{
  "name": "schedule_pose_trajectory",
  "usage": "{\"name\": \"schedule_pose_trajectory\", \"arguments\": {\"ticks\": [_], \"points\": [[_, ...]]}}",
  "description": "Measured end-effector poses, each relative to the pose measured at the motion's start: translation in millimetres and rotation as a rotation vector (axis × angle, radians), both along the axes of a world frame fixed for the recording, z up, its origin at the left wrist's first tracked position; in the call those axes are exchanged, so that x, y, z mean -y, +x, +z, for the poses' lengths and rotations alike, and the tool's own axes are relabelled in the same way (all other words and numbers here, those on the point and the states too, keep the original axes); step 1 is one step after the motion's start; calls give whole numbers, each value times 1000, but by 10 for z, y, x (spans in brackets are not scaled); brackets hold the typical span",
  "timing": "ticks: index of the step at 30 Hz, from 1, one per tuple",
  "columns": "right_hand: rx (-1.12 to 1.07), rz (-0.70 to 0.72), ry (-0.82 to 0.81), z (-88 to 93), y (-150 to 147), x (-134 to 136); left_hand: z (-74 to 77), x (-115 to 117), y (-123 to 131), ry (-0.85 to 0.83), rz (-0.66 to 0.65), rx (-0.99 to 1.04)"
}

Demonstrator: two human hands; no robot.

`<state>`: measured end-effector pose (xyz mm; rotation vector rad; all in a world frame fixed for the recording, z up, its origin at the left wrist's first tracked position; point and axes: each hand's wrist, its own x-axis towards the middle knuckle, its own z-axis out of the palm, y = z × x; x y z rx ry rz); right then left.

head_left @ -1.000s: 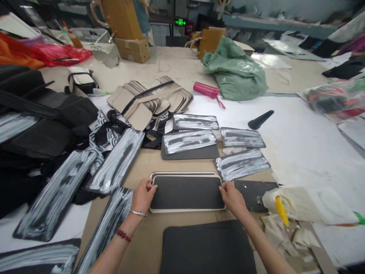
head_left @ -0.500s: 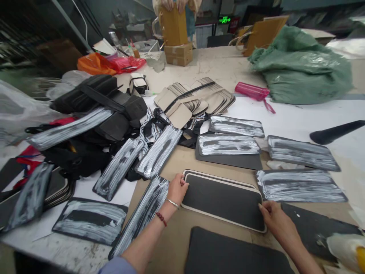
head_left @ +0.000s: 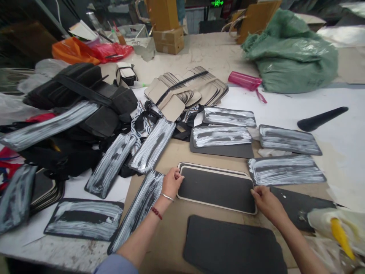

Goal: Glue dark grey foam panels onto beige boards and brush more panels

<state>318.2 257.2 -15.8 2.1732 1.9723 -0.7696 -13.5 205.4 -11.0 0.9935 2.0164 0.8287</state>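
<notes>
Between my hands lies a dark rectangular panel (head_left: 215,188) with rounded corners and a pale border, with a second pale-edged layer showing along its far side. My left hand (head_left: 172,182) pinches its left end, fingers closed at the corner. At the opposite end, my right hand (head_left: 264,197) grips the right edge between thumb and fingers. A plain dark panel (head_left: 234,243) rests nearer to me on the brown board. White-smeared panels lie around, among them one panel (head_left: 139,209) beside my left wrist and another (head_left: 286,170) beyond my right hand.
Tan straps-bound pieces (head_left: 185,91) are piled farther back. Black bundles (head_left: 80,87) crowd the left. A green sack (head_left: 291,57), a pink pouch (head_left: 245,80) and a black tapered object (head_left: 322,118) occupy the right. A whitish container with a yellow handle (head_left: 340,236) stands at near right.
The view has shifted, so most things appear higher and farther left. Both hands remain at the two ends of the pale-bordered panel. The person at the back has mostly left the frame.
</notes>
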Motion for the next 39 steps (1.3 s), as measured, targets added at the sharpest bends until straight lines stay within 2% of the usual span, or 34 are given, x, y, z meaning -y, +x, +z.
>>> {"name": "schedule_pose_trajectory", "arguments": {"ticks": [10,20,39], "points": [[41,-30,0,94,-97,37,-155,52,-48,28,-30,-27],[17,-21,-42,134,-90,2,-32,30,-14,-21,-49,-89],[13,13,-97,91,-80,-78,13,25,21,-24,-22,-101]]}}
